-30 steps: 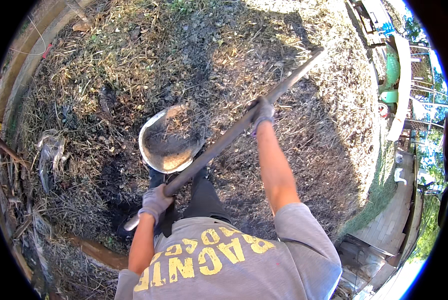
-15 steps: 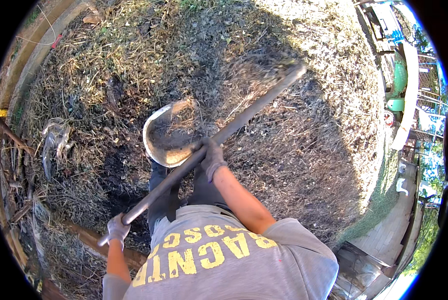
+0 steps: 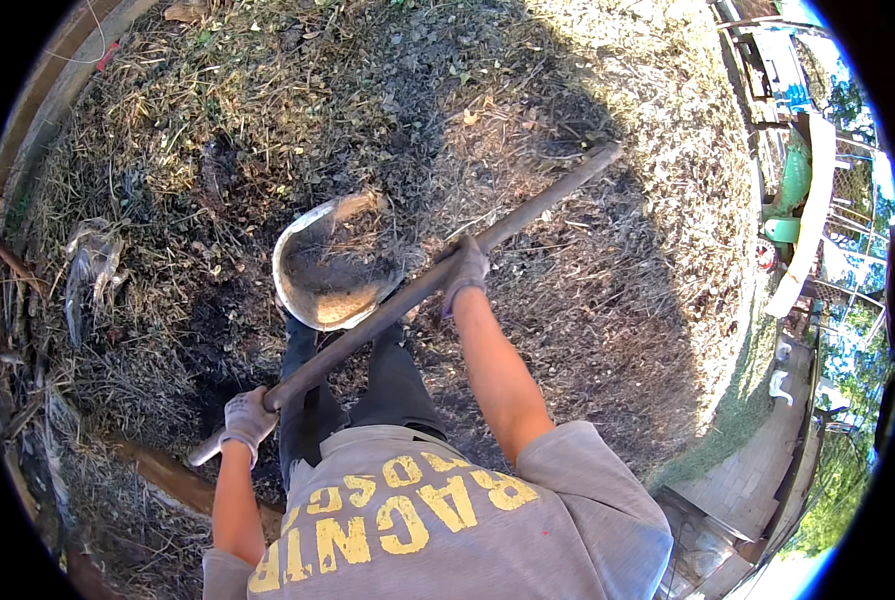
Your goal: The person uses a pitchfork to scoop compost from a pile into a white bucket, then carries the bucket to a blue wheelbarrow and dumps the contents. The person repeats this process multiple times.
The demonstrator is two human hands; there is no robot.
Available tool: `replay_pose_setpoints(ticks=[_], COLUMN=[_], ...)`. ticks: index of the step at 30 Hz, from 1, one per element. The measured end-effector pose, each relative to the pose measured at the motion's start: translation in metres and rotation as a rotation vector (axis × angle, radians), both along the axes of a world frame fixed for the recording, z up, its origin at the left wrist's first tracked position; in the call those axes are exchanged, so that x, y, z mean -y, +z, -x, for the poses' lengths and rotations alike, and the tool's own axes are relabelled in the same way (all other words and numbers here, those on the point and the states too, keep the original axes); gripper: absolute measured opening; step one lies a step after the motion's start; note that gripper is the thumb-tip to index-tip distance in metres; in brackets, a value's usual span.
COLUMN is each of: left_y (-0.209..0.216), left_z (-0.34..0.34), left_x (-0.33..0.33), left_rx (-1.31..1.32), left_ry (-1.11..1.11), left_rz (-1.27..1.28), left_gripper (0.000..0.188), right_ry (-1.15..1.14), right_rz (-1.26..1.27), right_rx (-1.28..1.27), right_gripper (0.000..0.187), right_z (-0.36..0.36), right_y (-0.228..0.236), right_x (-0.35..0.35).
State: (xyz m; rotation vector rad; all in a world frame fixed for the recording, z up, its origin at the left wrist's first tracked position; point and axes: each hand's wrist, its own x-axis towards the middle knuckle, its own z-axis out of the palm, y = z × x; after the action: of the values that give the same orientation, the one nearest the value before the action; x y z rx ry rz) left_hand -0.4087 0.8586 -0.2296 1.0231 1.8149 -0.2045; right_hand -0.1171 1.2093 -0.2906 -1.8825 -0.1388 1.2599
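Note:
A long wooden pole [image 3: 368, 325], the handle of a tool, slants across my body from lower left to upper right. My left hand [image 3: 251, 418], in a light glove, is closed around it near its lower end. Farther up, my gloved right hand [image 3: 466, 268] grips the same pole. Its far end reaches the dry plant litter [image 3: 528, 130]; I cannot make out a tool head there. Just beyond my legs is a pale-rimmed, rounded tub [image 3: 284, 262] with dark soil and bits of straw inside. The pole passes along its right side.
Straw and leaves cover the ground [image 3: 588, 290]. Crumpled clear plastic [image 3: 90, 275] lies at left, near a wooden border [image 3: 43, 115]. A plank [image 3: 173, 478] lies beside my left forearm. On the right are a green object [image 3: 794, 185], a pale board [image 3: 806, 220] and paving [image 3: 738, 490].
My right hand has moved up and rightward, farther along the pole from the left hand. My left hand has risen slightly. The pole's far end sits a little lower and to the right.

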Motion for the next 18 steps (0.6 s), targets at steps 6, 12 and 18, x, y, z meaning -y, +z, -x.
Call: replay_pose_setpoints(ticks=[6, 12, 18], left_y=[0.064, -0.007, -0.025], left_z=[0.061, 0.04, -0.054], left_x=[0.157, 0.077, -0.1], left_rx=[-0.199, -0.098, 0.207], left_ry=[0.066, 0.056, 0.008], left_rz=[0.117, -0.063, -0.27], left_gripper=[0.032, 0.028, 0.037], right_ry=[0.187, 0.083, 0.058], right_rz=[0.304, 0.053, -0.43], right_rx=[-0.327, -0.279, 0.036], right_gripper=[0.014, 0.011, 0.016], right_z=[0.086, 0.058, -0.021], right_y=[-0.024, 0.079, 0.183], right_x=[0.151, 0.074, -0.068])
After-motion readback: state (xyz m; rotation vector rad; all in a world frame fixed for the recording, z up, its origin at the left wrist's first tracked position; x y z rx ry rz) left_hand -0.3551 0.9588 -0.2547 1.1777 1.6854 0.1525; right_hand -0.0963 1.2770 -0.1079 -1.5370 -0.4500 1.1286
